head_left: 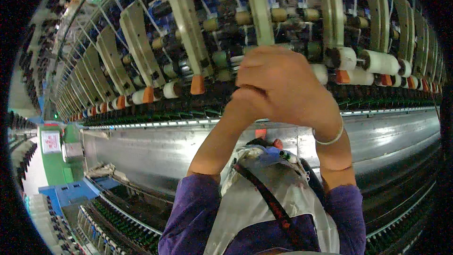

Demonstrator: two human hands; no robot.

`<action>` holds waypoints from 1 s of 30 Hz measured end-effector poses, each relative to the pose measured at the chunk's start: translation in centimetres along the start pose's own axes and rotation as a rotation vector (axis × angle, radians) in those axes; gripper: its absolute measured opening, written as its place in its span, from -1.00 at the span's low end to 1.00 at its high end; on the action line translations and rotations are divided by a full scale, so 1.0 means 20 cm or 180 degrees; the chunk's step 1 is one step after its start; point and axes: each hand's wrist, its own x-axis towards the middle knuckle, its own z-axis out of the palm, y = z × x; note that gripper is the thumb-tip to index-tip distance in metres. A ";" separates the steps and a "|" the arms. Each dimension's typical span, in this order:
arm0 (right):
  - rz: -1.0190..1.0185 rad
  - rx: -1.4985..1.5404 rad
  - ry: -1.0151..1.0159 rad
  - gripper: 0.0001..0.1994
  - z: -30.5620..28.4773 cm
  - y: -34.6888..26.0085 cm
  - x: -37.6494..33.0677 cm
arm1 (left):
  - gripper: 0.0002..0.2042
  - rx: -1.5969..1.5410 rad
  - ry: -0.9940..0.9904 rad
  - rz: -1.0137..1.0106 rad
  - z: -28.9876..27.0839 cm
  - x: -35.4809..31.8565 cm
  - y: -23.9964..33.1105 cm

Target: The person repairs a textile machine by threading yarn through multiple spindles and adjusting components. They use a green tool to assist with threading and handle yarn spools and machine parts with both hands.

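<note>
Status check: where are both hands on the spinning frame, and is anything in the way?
Both hands raised together at the roller row, right over left. Grip hidden. Nearest: white bobbin, grey lever arm. Nothing seen between the hands and the rollers.

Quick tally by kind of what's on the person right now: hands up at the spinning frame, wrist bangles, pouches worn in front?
Hands: 2, left hand and right hand, pressed together at the frame
Pale bangle: 1, on the right wrist
Grey pouch: 1
Total: 4
</note>
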 end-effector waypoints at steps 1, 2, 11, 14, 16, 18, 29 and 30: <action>-0.0026 0.0056 0.0142 -0.86 0.05 0.01 -0.01 | -0.88 0.0021 0.0071 0.0006 0.01 0.00 -0.01; -0.0025 0.0079 0.0287 -0.88 0.11 0.03 -0.02 | -0.89 0.0036 0.0124 -0.0001 0.02 -0.01 -0.02; -0.0614 0.0524 0.0658 -0.91 0.18 0.09 -0.15 | -0.90 0.0262 0.0688 0.0452 0.15 -0.12 -0.08; -0.0616 0.1056 0.0938 -0.88 0.14 0.04 -0.28 | -0.88 0.0177 0.0824 0.0993 0.28 -0.46 -0.11; -0.0303 0.1032 0.1197 -0.89 0.14 0.07 -0.39 | -0.84 -0.0181 0.0493 0.1009 0.44 -0.76 -0.20; 0.0516 0.1360 0.1337 -0.92 0.19 0.11 -0.54 | -0.81 -0.1302 -0.0812 -0.0625 0.59 -1.10 -0.35; 0.2244 0.1849 -0.0518 -0.86 0.87 0.08 -1.20 | -0.58 -0.2749 -0.3000 -0.2440 0.88 -1.74 -0.57; 0.2031 0.1662 -0.0731 -0.85 0.88 0.06 -1.24 | -0.56 -0.2948 -0.2867 -0.2507 0.84 -1.74 -0.57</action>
